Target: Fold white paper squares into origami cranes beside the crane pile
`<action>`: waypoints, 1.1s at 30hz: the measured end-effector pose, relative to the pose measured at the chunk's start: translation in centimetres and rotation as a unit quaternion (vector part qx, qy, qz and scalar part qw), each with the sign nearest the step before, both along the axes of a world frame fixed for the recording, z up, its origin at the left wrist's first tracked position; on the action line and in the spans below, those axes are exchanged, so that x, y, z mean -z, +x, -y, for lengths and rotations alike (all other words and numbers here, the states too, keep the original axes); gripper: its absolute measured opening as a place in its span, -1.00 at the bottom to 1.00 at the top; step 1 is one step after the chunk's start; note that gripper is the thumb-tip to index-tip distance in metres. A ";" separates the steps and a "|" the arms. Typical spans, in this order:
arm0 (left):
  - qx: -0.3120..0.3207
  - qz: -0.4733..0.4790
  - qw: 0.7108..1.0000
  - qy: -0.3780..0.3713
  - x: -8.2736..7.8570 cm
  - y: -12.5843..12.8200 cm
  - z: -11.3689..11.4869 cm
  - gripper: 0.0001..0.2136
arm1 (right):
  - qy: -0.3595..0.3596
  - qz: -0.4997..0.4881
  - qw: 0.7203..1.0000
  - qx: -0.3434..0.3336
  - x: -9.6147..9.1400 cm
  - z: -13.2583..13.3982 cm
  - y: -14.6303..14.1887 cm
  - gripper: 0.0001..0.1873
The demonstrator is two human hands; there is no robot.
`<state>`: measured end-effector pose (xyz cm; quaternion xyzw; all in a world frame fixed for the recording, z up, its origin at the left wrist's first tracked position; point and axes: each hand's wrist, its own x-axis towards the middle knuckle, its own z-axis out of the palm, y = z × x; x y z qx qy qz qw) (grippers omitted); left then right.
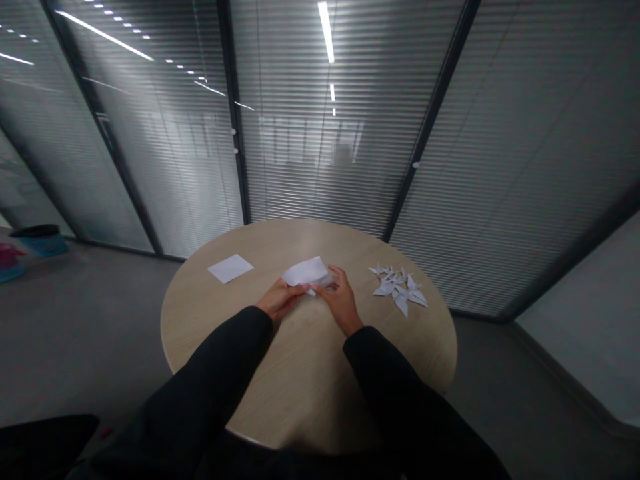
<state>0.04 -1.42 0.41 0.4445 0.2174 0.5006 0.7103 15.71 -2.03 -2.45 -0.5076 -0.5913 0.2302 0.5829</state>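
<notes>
Paper (306, 272) in 2 hands (281, 299) (343, 301) — table rim (161, 320) well apart.

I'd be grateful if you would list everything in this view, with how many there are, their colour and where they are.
round table: one, pale wood, centre of view
square paper sheet: one, white, flat on the table's far left
folded paper: one, white, held between both hands
origami cranes: several, exact count unclear, white, heaped on the table's right
glass partition with blinds: one run of panels, grey, behind the table
floor: one, grey, around the table
blue object: one, blue with black top, far left
black sleeves: two, on the forearms
left hand: one, on the folded paper
right hand: one, on the folded paper
</notes>
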 end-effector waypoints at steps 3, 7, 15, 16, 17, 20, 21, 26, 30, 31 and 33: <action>-0.009 -0.010 1.000 0.015 0.0 0.1 -0.1 -0.66 | -0.040 -0.047 0.997 -0.051 -0.3 0.2 -0.1 -0.59; -0.005 -0.043 0.998 0.042 0.3 0.0 -0.4 -0.65 | -0.073 -0.075 0.993 -0.061 -0.9 0.7 -0.1 -0.64; -0.106 -0.108 0.988 0.027 0.6 -0.6 -1.3 -0.63 | -0.083 -0.067 0.993 -0.047 -1.3 0.9 0.1 -0.57; -0.112 -0.114 0.987 0.024 0.6 -0.6 -1.4 -0.64 | -0.085 -0.068 0.993 -0.050 -1.3 0.9 0.1 -0.57; -0.116 -0.120 0.986 0.022 0.6 -0.6 -1.4 -0.64 | -0.086 -0.068 0.993 -0.053 -1.3 0.9 0.2 -0.57; -0.123 -0.129 0.984 0.026 0.4 -0.6 -1.3 -0.65 | -0.085 -0.067 0.992 -0.066 -1.2 0.8 0.2 -0.57; -0.124 -0.130 0.983 0.029 0.3 -0.5 -1.3 -0.65 | -0.084 -0.068 0.992 -0.069 -1.2 0.8 0.2 -0.57; -0.128 -0.134 0.982 0.038 -0.1 -0.4 -0.9 -0.66 | -0.092 -0.082 0.990 -0.073 -1.2 0.7 0.2 -0.56; -0.133 -0.127 0.982 0.031 -0.2 -0.4 -0.9 -0.65 | -0.100 -0.097 0.987 -0.081 -1.3 0.8 0.1 -0.57; -0.132 -0.125 0.983 0.028 -0.2 -0.4 -0.9 -0.65 | -0.102 -0.102 0.986 -0.085 -1.3 0.8 0.1 -0.57; -0.130 -0.121 0.984 0.022 -0.1 -0.4 -1.0 -0.64 | -0.108 -0.112 0.984 -0.090 -1.5 0.9 0.0 -0.57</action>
